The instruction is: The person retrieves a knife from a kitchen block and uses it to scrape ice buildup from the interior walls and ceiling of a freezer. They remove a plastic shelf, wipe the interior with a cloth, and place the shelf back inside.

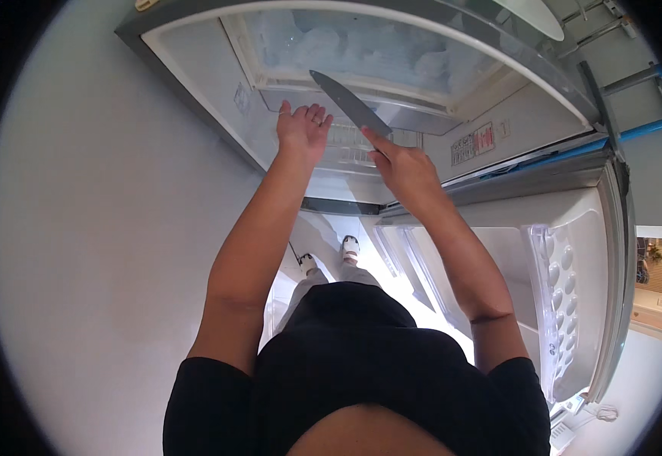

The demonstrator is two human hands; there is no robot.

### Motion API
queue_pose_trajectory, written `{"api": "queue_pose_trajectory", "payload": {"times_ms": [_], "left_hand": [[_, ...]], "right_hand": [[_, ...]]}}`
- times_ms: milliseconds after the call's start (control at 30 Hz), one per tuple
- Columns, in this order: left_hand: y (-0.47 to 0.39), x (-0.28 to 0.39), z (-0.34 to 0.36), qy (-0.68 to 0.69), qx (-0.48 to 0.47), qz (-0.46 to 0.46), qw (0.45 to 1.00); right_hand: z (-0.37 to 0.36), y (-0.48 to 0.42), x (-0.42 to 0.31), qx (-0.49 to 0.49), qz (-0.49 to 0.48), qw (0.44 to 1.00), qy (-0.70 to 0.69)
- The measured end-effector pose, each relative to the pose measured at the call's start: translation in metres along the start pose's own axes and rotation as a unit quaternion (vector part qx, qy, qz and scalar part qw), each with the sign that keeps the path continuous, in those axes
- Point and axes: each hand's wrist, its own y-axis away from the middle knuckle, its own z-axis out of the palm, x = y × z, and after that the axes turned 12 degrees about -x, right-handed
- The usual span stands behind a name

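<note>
My right hand (409, 170) grips a kitchen knife, with the index finger stretched along the base of the blade. The dull grey blade (349, 102) points up and left, and its tip overlaps the freezer compartment opening in the view. Whether the tip touches anything, I cannot tell. To the left of the knife, my left hand (303, 130) is raised palm up, fingers spread, with a ring on one finger and nothing held. Thick white frost (319, 45) coats the inside of the freezer compartment. Below it, both hands are in front of a wire shelf (347, 142) inside the refrigerator.
The refrigerator door (507, 251) stands open on my right, bearing an egg tray (562, 285) and clear plastic shelf edges. A plain wall (91, 199) is close on the left. Behind the door are metal bars (630, 80) and a blue pipe (647, 128). My sandalled feet (351, 246) are below.
</note>
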Motion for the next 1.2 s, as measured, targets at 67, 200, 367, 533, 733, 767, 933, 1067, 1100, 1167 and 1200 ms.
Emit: {"api": "queue_pose_trajectory", "payload": {"times_ms": [67, 200, 367, 533, 733, 767, 933, 1067, 1100, 1167, 1200], "left_hand": [[0.009, -0.006, 0.002, 0.003, 0.006, -0.001, 1.0], [0.014, -0.007, 0.001, 0.034, 0.002, 0.005, 0.999], [0.004, -0.005, 0.002, 0.069, -0.006, 0.021, 0.997], [-0.003, 0.001, 0.005, 0.081, -0.021, 0.027, 0.996], [-0.007, 0.003, 0.014, 0.099, -0.003, 0.025, 0.995], [-0.01, 0.002, 0.017, 0.106, 0.003, 0.027, 0.994], [-0.018, -0.003, 0.01, 0.035, 0.034, 0.053, 0.997], [-0.025, 0.02, -0.01, 0.019, 0.042, 0.003, 0.999], [-0.027, 0.026, -0.012, 0.011, 0.034, -0.019, 0.999], [-0.032, 0.03, -0.008, -0.003, 0.026, -0.035, 0.999], [-0.03, 0.033, -0.01, -0.009, 0.03, -0.039, 0.999]], "right_hand": [[-0.004, 0.017, 0.0, 0.017, -0.004, 1.0, 0.006], [-0.02, 0.015, -0.01, -0.007, 0.022, 1.0, 0.002], [0.002, -0.02, 0.001, 0.02, 0.003, 1.0, -0.014], [0.003, -0.008, 0.003, 0.015, 0.009, 1.0, 0.003], [-0.004, -0.028, -0.003, 0.007, 0.007, 1.0, 0.017], [-0.006, -0.032, -0.004, 0.004, 0.012, 1.0, 0.016], [0.002, -0.032, -0.001, 0.029, -0.015, 0.999, -0.002], [-0.003, -0.029, 0.003, 0.02, -0.026, 0.999, 0.033], [0.003, -0.032, 0.009, 0.014, -0.017, 0.999, 0.038], [0.019, -0.044, 0.025, 0.008, 0.002, 0.999, 0.048], [0.021, -0.044, 0.02, 0.005, 0.002, 0.999, 0.036]]}}
